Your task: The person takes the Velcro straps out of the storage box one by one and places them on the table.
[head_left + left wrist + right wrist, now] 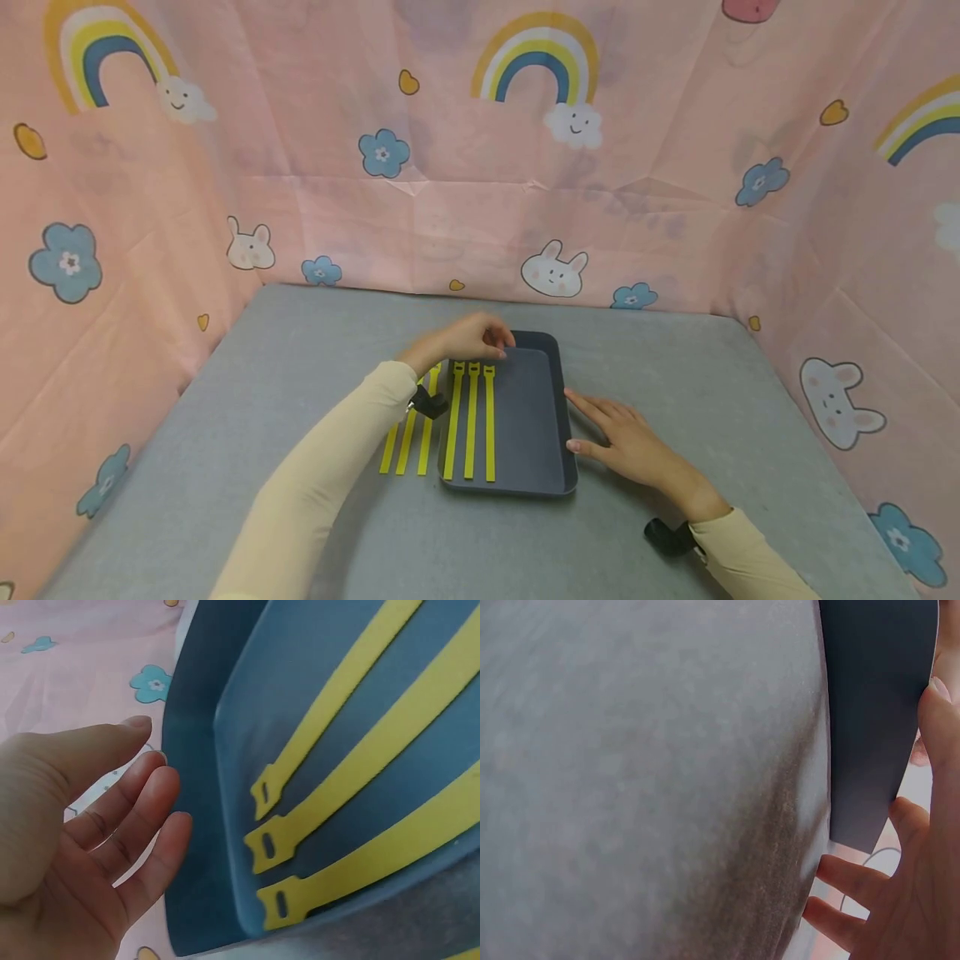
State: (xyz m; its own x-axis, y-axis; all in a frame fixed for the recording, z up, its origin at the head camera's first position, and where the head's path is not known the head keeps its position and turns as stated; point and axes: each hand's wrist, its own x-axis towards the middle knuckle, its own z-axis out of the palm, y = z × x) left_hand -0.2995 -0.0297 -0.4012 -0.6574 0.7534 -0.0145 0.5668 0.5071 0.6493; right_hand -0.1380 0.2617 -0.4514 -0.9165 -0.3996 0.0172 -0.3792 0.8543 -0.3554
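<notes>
A dark grey rectangular tray (532, 417) lies on the table, with three yellow slotted-head cable straps (471, 425) side by side in its left half. More yellow straps (406, 446) lie on the table just left of it, partly hidden by the left forearm. My left hand (472, 337) hovers at the tray's far end, fingers loosely bent. Nothing shows between its thumb and fingers in the left wrist view, where the strap heads (271, 844) sit beside it. My right hand (630, 442) touches the tray's right rim with thumb and fingertips extended.
A grey cloth-like surface covers the table (675, 358). Pink printed curtain (450, 217) closes off the back and both sides. A black wrist device (429, 403) sits on the left wrist, another black device (669, 538) on the right.
</notes>
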